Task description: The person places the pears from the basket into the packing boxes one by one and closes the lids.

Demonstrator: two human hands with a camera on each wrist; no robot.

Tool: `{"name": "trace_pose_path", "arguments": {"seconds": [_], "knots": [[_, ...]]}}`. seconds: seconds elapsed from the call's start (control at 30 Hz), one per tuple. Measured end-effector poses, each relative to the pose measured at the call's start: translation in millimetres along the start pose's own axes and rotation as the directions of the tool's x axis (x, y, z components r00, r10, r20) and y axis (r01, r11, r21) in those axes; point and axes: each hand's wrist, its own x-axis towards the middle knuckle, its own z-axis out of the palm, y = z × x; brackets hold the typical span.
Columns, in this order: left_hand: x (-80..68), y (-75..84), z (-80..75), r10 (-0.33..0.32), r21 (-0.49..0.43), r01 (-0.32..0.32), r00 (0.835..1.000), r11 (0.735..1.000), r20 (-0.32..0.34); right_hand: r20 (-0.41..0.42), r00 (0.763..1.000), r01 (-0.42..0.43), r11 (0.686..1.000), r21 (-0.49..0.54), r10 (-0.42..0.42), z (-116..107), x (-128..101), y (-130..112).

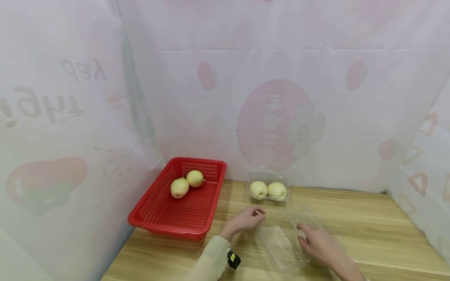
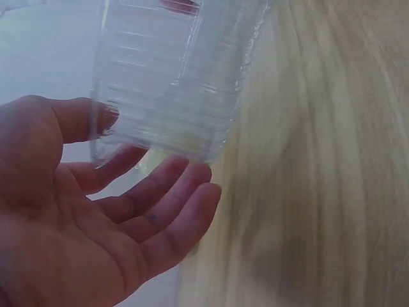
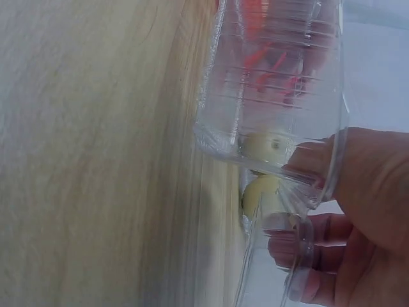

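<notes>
An empty clear plastic clamshell box [image 1: 281, 244] lies open on the wooden table [image 1: 369, 234] between my hands. My left hand [image 1: 244, 220] rests at its left edge with relaxed fingers; in the left wrist view the box [image 2: 172, 83] hangs just past my thumb and fingertips [image 2: 185, 185]. My right hand [image 1: 318, 242] grips the box's right side. In the right wrist view my thumb presses on the box's [image 3: 275, 83] rim and my fingers [image 3: 294, 246] show through the plastic. Behind it stands a second clear box [image 1: 268, 179] holding two yellow pears [image 1: 258, 190].
A red plastic basket [image 1: 165, 228] sits at the table's left, holding two more yellow pears [image 1: 179, 187]. White printed sheeting walls the table on the left, back and right. Bare wood stretches to the right of my hands.
</notes>
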Motion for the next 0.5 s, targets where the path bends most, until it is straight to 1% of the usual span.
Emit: {"name": "trace_pose_path", "arguments": {"seconds": [0.2, 0.37, 0.5], "knots": [[-9.1, 9.5, -18.0, 0.000, 0.085, 0.000, 1.000, 0.996, 0.007, -0.035, 0.999, 0.024, 0.999, 0.034, -0.022, 2, 1, -1], [-12.6, 17.7, -34.1, 0.010, 0.143, -0.013, 1.000, 0.990, 0.021, -0.038, 0.999, 0.014, 0.998, 0.060, -0.012, 2, 2, -2], [-14.9, 23.0, -45.7, 0.026, 0.158, -0.032, 0.999, 0.987, 0.039, -0.022, 1.000, -0.006, 0.997, 0.075, 0.007, 0, 2, -5]]}}
